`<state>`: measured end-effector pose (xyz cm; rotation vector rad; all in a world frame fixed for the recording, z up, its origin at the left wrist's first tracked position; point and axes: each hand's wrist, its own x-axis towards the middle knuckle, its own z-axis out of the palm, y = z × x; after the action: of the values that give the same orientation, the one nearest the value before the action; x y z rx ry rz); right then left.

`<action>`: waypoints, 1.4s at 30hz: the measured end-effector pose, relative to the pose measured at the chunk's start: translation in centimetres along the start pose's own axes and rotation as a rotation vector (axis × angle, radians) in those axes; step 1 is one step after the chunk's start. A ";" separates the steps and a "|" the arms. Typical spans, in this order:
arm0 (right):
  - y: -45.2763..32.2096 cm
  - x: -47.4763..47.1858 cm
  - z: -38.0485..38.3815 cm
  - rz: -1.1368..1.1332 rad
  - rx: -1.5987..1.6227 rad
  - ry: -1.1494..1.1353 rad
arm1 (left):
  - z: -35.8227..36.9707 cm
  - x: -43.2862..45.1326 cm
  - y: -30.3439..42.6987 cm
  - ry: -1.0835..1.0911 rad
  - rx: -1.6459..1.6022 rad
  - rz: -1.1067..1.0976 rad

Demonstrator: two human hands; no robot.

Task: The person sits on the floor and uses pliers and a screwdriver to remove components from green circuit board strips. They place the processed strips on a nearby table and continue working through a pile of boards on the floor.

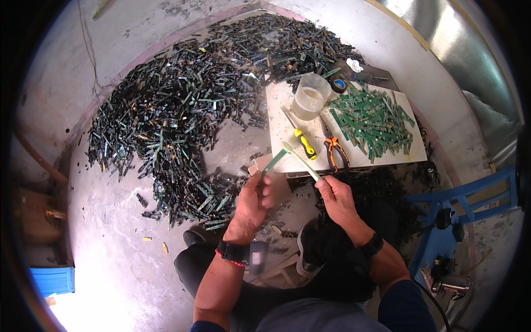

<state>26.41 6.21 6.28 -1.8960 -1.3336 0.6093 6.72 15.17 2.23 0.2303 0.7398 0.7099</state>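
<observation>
My left hand (254, 201) grips the near end of a narrow green circuit board strip (274, 162). In my right hand (338, 197) is the handle of a pale toothbrush (305, 163), whose head meets or overlaps the strip's far end. Beyond them, a white board (286, 128) bears a yellow-and-black screwdriver (305, 144), pliers with orange-and-black handles (335, 151) and a clear plastic cup (311, 97) holding some liquid. At its right lies a heap of green board strips (375, 122), with a roll of black tape (339, 85) by the cup.
A large pile of dark strips (178, 112) covers the floor ahead and to the left. Crumpled white tissue (354, 65) lies behind the board. A blue chair (439, 232) with tools on it stands at the right. A blue box (52, 280) is at the far left.
</observation>
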 end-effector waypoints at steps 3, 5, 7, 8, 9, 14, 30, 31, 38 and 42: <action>-1.0 -0.3 0.1 0.012 0.041 -0.064 | -0.5 0.1 -0.1 -0.053 0.001 0.018; -0.8 -0.3 0.1 0.014 -0.026 -0.117 | -0.3 -0.2 -0.1 -0.022 0.058 0.022; -0.1 0.0 0.1 -0.001 -0.015 -0.109 | 0.0 -0.2 0.0 -0.002 0.079 0.019; 0.2 0.1 0.1 -0.009 -0.010 -0.105 | 0.1 -0.1 0.1 0.008 0.072 0.013; 0.4 0.1 0.1 -0.006 -0.014 -0.112 | 0.0 -0.2 0.1 0.022 0.065 0.008; 0.1 0.1 -0.1 0.042 -0.032 -0.168 | 0.1 -0.1 0.0 -0.002 -0.043 -0.026; -1.1 -0.1 -0.6 -0.038 0.033 -0.170 | -0.2 -0.1 0.0 0.000 0.089 0.015; -1.1 -0.1 -0.7 -0.036 0.022 -0.161 | -0.2 -0.1 0.0 0.013 0.108 0.024; -0.2 1.0 -2.4 -0.040 0.147 -0.055 | -0.4 0.0 -0.8 0.062 0.377 0.209; -0.8 0.9 -2.5 -0.017 0.189 -0.094 | 0.0 -0.3 -0.9 0.067 0.491 0.233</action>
<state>28.04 6.52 8.51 -1.7201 -1.3008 0.7957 7.03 14.29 2.03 0.7528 0.9555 0.7499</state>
